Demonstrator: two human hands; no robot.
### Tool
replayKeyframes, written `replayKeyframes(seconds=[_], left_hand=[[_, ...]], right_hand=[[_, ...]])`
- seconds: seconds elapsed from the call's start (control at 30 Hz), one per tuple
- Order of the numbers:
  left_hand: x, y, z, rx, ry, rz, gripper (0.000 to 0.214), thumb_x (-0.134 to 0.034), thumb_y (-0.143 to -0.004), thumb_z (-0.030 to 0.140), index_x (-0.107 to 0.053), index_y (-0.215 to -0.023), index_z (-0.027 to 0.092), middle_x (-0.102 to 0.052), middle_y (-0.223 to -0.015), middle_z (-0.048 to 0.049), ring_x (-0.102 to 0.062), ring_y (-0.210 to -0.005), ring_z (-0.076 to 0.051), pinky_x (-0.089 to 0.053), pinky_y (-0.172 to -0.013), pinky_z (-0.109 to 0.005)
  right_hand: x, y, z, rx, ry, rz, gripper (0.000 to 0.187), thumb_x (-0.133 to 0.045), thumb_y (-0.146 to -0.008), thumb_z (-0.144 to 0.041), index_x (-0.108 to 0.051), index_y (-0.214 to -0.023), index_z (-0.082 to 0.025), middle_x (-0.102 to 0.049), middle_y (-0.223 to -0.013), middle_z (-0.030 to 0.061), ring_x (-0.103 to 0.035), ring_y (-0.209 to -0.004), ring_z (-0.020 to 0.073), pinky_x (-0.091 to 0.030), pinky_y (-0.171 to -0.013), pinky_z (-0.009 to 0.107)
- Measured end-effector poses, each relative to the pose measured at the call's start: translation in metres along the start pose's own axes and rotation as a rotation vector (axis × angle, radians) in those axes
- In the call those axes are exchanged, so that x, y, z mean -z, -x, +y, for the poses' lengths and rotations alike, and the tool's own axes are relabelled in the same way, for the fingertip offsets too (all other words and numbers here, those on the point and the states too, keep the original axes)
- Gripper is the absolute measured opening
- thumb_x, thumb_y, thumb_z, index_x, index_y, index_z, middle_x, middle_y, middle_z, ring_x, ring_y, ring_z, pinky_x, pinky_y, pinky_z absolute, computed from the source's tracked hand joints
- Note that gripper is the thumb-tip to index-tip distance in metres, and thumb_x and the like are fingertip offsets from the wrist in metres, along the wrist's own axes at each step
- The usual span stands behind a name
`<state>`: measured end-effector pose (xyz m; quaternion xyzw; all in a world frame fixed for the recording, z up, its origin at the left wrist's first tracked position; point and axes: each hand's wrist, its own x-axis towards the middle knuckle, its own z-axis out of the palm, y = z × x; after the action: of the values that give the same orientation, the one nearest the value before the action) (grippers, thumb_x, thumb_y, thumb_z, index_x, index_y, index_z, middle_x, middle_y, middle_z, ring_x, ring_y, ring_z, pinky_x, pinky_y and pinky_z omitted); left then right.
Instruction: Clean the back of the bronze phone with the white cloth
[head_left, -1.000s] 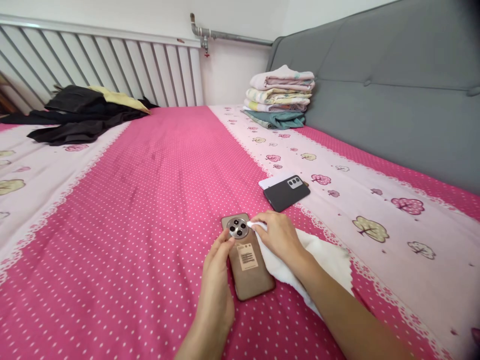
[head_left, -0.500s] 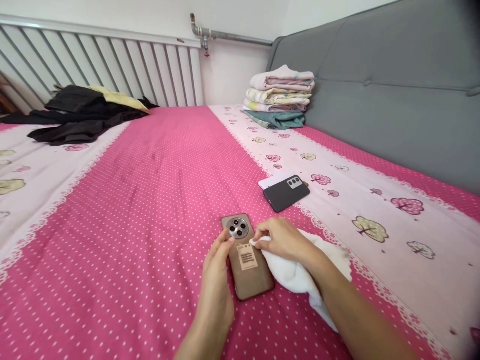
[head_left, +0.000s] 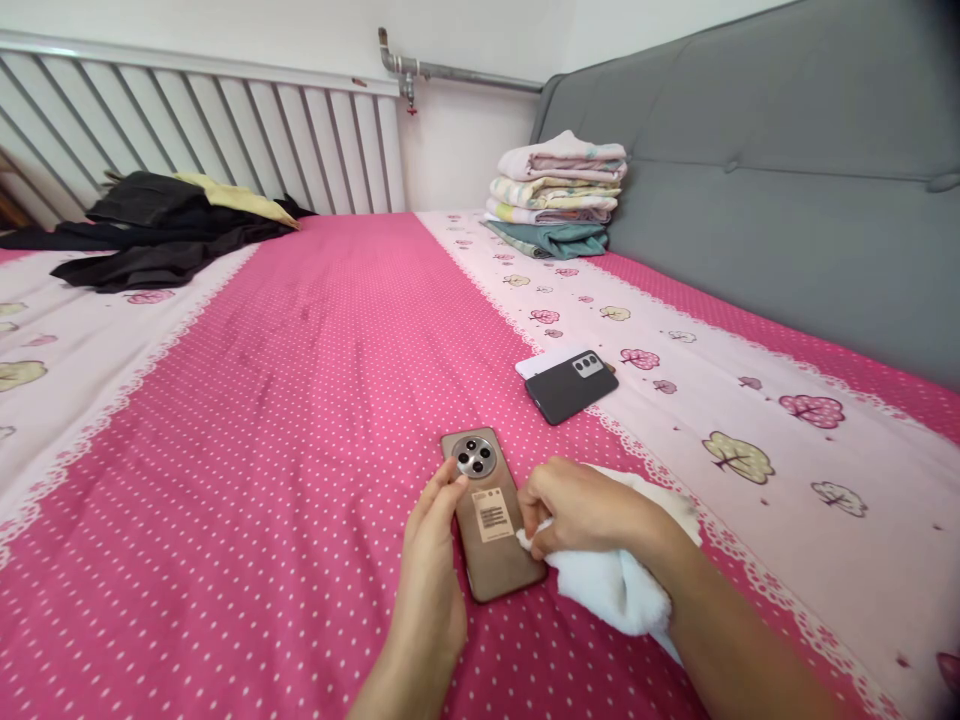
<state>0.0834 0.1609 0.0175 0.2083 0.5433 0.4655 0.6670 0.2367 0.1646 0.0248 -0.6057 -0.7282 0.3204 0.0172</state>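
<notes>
A bronze smartphone (head_left: 506, 570) lies back up on the bed, with a round camera ring at its far end and a paper-like label on its back. My left hand (head_left: 435, 540) holds the phone's left edge, thumb and fingertips near the camera ring. At the right edge, a white cloth (head_left: 611, 595) is pinched in my right hand (head_left: 574, 505). A bunched tip of the cloth touches the phone beside the label. The rest of the cloth trails under my right hand and wrist.
Beyond my hands, a black smartphone (head_left: 570, 388) partly covers a flat white item (head_left: 536, 362). Folded fabrics (head_left: 559, 190) are stacked by the grey headboard (head_left: 750, 200). Dark clothes (head_left: 157, 235) lie at the far left, before a white radiator (head_left: 225, 125).
My right hand has slid the cloth down the phone's right edge, toward me, from near the camera ring to beside the label. My left hand and the phone stay in place.
</notes>
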Motion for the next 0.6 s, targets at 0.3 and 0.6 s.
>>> replayKeyframes(seconds=[0.3,0.6], left_hand=[[0.000,0.000,0.001,0.001,0.013,-0.005,0.031,-0.054,-0.079,0.020,-0.057,-0.110,0.021,-0.065,-0.109,-0.0018,-0.058,-0.100,-0.015,-0.046,-0.081,-0.022],[0.000,-0.002,0.000,0.010,0.015,-0.007,0.033,-0.052,-0.080,0.022,-0.056,-0.113,0.021,-0.066,-0.106,-0.0025,-0.059,-0.098,-0.016,-0.047,-0.080,-0.022]], right_hand=[[-0.006,0.018,-0.023,0.123,0.103,-0.126,0.018,-0.073,-0.056,-0.012,-0.072,-0.066,-0.025,-0.068,-0.064,-0.0050,-0.060,-0.062,0.0118,-0.035,-0.053,0.019],[0.000,0.017,-0.030,-0.040,0.109,0.266,0.014,-0.063,-0.073,-0.023,-0.070,-0.083,-0.030,-0.070,-0.081,-0.0023,-0.062,-0.076,0.0169,-0.038,-0.062,0.024]])
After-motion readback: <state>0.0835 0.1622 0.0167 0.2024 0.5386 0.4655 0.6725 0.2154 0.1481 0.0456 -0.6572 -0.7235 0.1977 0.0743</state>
